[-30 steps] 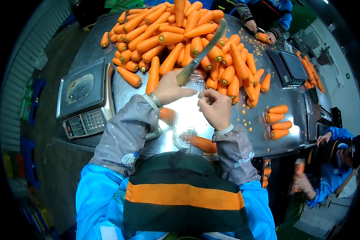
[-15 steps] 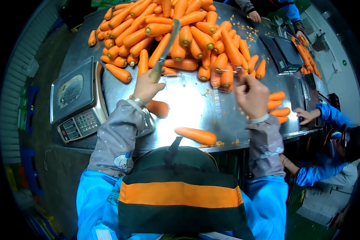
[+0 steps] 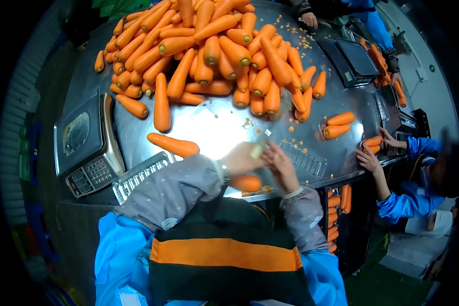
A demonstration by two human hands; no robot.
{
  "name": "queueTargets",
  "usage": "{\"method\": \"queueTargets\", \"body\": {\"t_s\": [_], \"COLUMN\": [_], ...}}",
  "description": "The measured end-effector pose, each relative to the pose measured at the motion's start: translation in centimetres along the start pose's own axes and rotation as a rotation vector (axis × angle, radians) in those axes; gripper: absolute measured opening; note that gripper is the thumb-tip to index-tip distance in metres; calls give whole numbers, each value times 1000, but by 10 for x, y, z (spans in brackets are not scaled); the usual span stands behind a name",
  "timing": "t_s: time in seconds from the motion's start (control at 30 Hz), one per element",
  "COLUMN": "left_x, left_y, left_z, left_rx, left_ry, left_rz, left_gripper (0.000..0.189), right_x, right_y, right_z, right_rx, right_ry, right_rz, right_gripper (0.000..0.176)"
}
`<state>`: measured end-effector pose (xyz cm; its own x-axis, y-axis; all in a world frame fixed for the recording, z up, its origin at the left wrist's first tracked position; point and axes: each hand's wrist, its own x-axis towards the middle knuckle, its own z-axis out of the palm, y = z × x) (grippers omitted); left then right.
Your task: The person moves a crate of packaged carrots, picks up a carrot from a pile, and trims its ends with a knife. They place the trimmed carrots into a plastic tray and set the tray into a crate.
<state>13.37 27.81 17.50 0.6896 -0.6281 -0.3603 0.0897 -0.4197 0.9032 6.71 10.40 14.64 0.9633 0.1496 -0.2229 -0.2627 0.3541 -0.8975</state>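
Note:
My left hand (image 3: pixel 242 159) is closed around the pale handle of a knife (image 3: pixel 257 150); its blade is too blurred to make out. Right beside it, my right hand (image 3: pixel 281 166) has bent fingers, smeared by motion, and whether they hold anything is unclear. Just below my hands a carrot (image 3: pixel 246 183) lies near the table edge. Another carrot (image 3: pixel 173 145) rests left of them, above a clear plastic tray (image 3: pixel 144 176) partly under my left sleeve. A second clear tray (image 3: pixel 304 159) lies to the right of my right hand.
A large carrot pile (image 3: pixel 204 56) covers the table's far side. A weighing scale (image 3: pixel 89 148) stands left, another scale (image 3: pixel 349 61) far right. Two carrots (image 3: pixel 338 125) sit at the right. A co-worker's hands (image 3: pixel 370 158) touch carrots there; another person's hand (image 3: pixel 309 20) is at the top.
My left hand has swung right and down with the knife. My right hand has come left and down, beside it. The right-hand tray now lies on the table, and the view has shifted.

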Motion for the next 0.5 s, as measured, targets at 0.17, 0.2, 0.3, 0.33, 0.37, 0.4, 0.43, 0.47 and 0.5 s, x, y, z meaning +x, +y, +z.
{"method": "queueTargets", "body": {"t_s": [0.17, 0.2, 0.3, 0.33, 0.37, 0.4, 0.43, 0.47, 0.5], "left_x": [62, 77, 115, 130, 146, 165, 182, 194, 200], "left_y": [26, 36, 56, 53, 43, 29, 18, 10, 3], "left_z": [-25, -37, -51, -49, -49, -50, -52, -55, -58], "left_rx": [343, 440, 618, 682, 690, 695, 697, 655, 615], "left_ry": [-464, -493, 186, 499, 584, 673, 768, 724, 675], "left_rz": [43, -27, -117, -103, -115, -124, -131, -157, -186], "left_gripper": [59, 60, 52, 51, 54, 58, 62, 66, 70], "right_x": [-7, -12, -32, -40, -47, -53, -56, -60, -65], "right_y": [12, 12, 0, -3, 1, 5, 4, 5, 8], "right_z": [-10, -20, -38, -41, -45, -49, -44, -44, -45], "right_rx": [230, 280, 527, 589, 521, 449, 365, 361, 356], "right_ry": [251, 315, 400, 358, 363, 365, 411, 381, 351], "right_rz": [-77, -118, -121, -105, -88, -74, -54, -37, -17], "right_gripper": [34, 32, 19, 14, 10, 7, 9, 8, 9]}}
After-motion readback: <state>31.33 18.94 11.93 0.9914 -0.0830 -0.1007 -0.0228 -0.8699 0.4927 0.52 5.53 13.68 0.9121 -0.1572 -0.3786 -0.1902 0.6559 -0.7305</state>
